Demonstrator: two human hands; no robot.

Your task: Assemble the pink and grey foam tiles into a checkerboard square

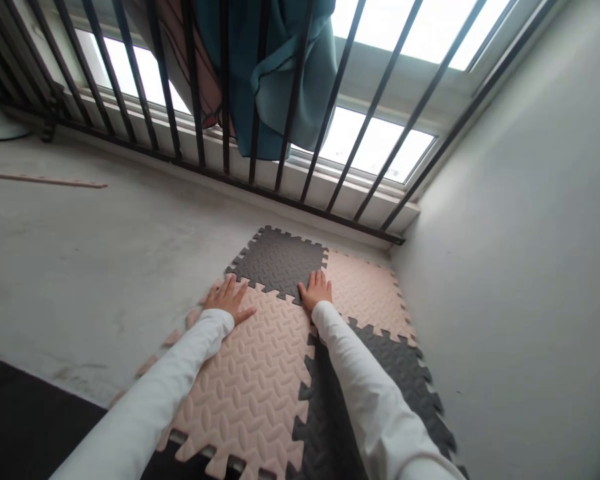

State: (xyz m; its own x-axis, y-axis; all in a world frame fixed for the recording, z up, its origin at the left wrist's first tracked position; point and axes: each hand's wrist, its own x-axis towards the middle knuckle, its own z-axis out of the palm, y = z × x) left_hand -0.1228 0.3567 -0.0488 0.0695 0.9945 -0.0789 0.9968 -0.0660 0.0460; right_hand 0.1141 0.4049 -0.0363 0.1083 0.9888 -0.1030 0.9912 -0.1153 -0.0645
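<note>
My left hand (227, 300) lies with fingers spread on the far left corner of a pink foam mat tile (250, 380), near its seam with a dark grey foam tile (283, 260). My right hand (316, 291) rests palm down, fingers stretched, where the grey tile, the near pink tile and a second pink tile (365, 287) meet. The far edge of the near pink tile fits against the grey one. Another dark grey tile (405, 373) lies at the right, partly hidden by my right sleeve.
A black metal railing (290, 193) runs along the far side, with cloths (280, 80) hanging behind it before the windows. A white wall (520, 267) rises at the right. On the bare floor (105, 267) at the left lies a thin wooden strip (50, 181).
</note>
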